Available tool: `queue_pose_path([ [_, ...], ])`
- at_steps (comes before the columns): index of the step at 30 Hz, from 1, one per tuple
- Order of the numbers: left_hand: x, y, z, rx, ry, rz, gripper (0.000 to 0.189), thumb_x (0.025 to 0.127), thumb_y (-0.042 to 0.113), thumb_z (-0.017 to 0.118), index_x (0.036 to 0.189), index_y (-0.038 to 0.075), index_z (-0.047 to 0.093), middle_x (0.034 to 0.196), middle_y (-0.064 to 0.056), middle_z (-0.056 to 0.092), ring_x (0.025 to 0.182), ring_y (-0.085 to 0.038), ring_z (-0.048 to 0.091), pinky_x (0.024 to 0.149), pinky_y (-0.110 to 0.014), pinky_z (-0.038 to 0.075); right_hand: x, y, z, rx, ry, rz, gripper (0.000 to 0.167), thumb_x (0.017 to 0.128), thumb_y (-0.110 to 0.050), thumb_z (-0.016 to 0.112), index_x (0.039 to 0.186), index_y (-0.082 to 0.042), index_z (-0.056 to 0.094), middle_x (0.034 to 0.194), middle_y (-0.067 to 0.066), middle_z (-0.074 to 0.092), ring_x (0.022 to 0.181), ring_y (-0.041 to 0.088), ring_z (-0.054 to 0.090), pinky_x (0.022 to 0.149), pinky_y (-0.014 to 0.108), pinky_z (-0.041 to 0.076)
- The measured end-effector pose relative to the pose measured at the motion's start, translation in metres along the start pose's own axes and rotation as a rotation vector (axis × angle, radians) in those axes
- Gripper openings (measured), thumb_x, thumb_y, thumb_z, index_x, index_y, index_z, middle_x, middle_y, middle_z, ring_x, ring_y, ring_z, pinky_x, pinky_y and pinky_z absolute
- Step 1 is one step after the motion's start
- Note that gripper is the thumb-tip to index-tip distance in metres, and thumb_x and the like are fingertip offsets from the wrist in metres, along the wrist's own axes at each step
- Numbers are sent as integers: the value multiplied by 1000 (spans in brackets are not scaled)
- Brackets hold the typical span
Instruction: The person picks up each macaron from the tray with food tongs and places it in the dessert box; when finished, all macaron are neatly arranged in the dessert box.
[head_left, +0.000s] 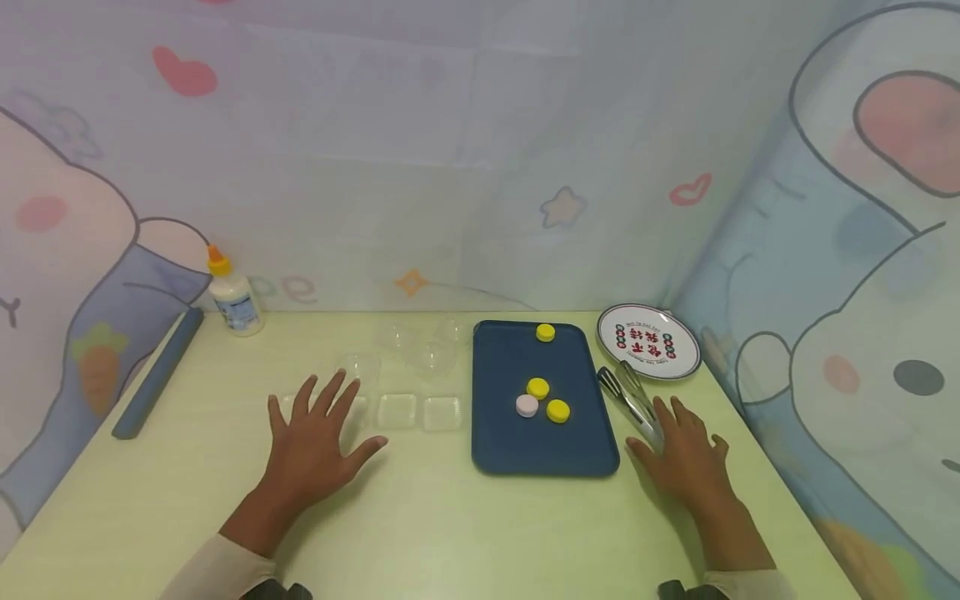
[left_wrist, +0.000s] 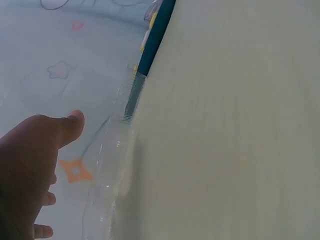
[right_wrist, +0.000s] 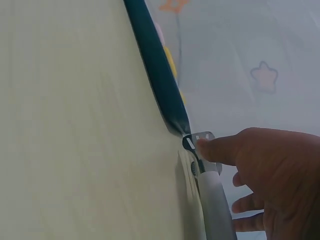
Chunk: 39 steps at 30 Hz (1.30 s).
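Both hands are spread over the table with nothing in them. My left hand [head_left: 311, 450] is at the near edge of several clear plastic boxes [head_left: 397, 410], partly covering some of them in the head view. In the left wrist view its thumb [left_wrist: 72, 127] points toward the boxes' sides. My right hand [head_left: 686, 458] is by the handle end of metal tongs [head_left: 632, 398], its thumb apart from the other fingers. The tongs lie between the dark blue tray [head_left: 502, 446] and the plate. On the tray are three yellow discs [head_left: 558, 411] and a pale pink one [head_left: 527, 406].
A white oval plate [head_left: 637, 321] with red lettering stands at the back right. More clear domed plastic pieces [head_left: 431, 357] are behind the boxes. A glue bottle [head_left: 236, 300] with an orange tip and a blue-grey bar [head_left: 159, 373] are at the left. Printed cloth surrounds the table.
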<state>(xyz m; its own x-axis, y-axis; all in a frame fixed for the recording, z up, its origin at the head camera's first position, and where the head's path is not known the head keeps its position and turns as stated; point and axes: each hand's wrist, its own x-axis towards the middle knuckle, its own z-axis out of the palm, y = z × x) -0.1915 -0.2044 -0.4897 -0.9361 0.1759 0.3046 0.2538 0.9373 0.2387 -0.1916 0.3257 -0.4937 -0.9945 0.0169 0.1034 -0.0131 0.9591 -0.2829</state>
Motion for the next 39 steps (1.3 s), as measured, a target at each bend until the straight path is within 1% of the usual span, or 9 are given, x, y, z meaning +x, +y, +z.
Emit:
queue_pose_path([
  [3, 9, 9, 1, -4, -6, 33, 93, 96, 68, 70, 167, 14, 44, 176, -13, 41, 162, -52, 30, 120, -93, 9, 5, -1, -2, -10, 0, -4, 84, 104, -47, 69, 164, 2, 39, 166, 37, 39, 147, 62, 44, 100, 88, 38],
  [6, 20, 16, 4, -8, -40, 51, 91, 97, 66, 69, 168, 14, 44, 174, -12, 44, 163, -50, 31, 121, -92, 9, 10, 0, -3, -17, -8, 7, 82, 104, -45, 69, 163, 4, 41, 161, 38, 46, 142, 62, 50, 96, 85, 43],
  [10, 32, 24, 10, -45, -76, 78, 89, 98, 65, 69, 168, 16, 44, 172, -10, 48, 163, -47, 33, 122, -91, 9, 14, 3, -4, -24, -29, 37, 80, 103, -42, 71, 160, 7, 44, 154, 38, 54, 139, 60, 55, 96, 82, 46],
  [18, 55, 36, 24, -81, -121, 137, 85, 96, 62, 74, 165, 18, 49, 167, -8, 54, 159, -47, 41, 120, -92, 11, 18, 4, -6, -12, -1, 28, 64, 100, -31, 75, 145, 11, 59, 135, 37, 69, 123, 59, 67, 89, 74, 54],
  [25, 63, 43, 30, -100, -154, 164, 82, 94, 58, 78, 162, 18, 54, 163, -8, 59, 155, -46, 45, 120, -93, 12, 19, 10, 2, 55, 66, -14, 46, 97, -22, 79, 130, 9, 70, 106, 31, 78, 91, 47, 74, 72, 62, 56],
  [29, 63, 44, 34, -104, -164, 181, 80, 96, 57, 77, 161, 18, 54, 162, -8, 60, 156, -45, 44, 120, -93, 12, 18, 8, 4, 88, 74, 7, 40, 97, -18, 78, 128, 7, 72, 108, 29, 78, 91, 44, 74, 73, 60, 56],
  [33, 63, 43, 35, -110, -156, 193, 78, 96, 57, 76, 161, 18, 56, 162, -7, 60, 157, -45, 43, 120, -93, 11, 15, 6, 2, 109, 91, 28, 39, 98, -15, 75, 130, 6, 71, 117, 31, 76, 101, 49, 74, 82, 63, 57],
  [35, 63, 42, 36, -116, -151, 195, 77, 97, 57, 76, 160, 18, 56, 162, -7, 60, 157, -46, 43, 120, -92, 11, 13, 5, 0, 111, 109, 27, 43, 98, -14, 73, 135, 8, 69, 125, 34, 74, 111, 54, 73, 88, 66, 57],
  [39, 63, 41, 37, -115, -145, 196, 76, 97, 56, 75, 160, 18, 57, 163, -6, 60, 157, -45, 42, 121, -92, 11, 8, 1, -4, 118, 170, 9, 43, 98, -12, 72, 136, 8, 68, 125, 34, 73, 112, 56, 72, 88, 68, 57],
])
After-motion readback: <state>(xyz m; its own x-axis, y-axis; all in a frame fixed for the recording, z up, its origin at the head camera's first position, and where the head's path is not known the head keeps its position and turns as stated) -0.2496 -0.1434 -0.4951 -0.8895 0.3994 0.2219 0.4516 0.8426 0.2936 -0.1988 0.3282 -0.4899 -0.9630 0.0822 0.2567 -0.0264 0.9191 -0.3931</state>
